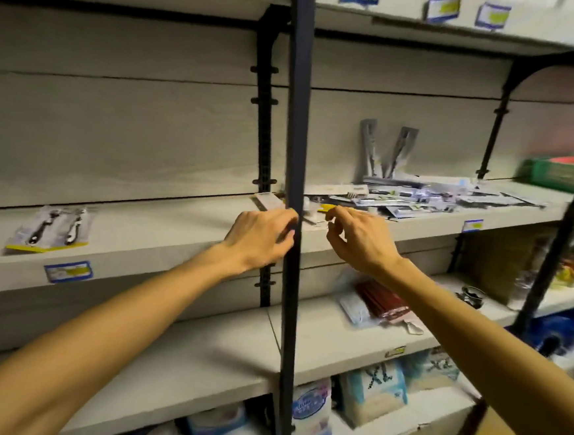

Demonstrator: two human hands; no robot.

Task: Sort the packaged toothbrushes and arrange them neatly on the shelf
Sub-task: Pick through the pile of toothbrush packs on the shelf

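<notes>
Toothbrushes (pixel 414 198) lie jumbled on the middle shelf (pixel 174 229), right of the post (pixel 293 183). Our left hand (pixel 260 239) & right hand (pixel 359 240) hover loosely curled, holding nothing we can see. Take 1 pack/hand, align edges.

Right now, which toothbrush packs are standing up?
The two grey packs leaning against the back wall; the other packs lie flat in a heap on the shelf.

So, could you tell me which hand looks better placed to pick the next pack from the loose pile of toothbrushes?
Probably the right hand. It hovers at the near end of the toothbrush pile, on the same side of the dark upright post. The left hand sits on the post's other side and would have to reach round it.
</notes>
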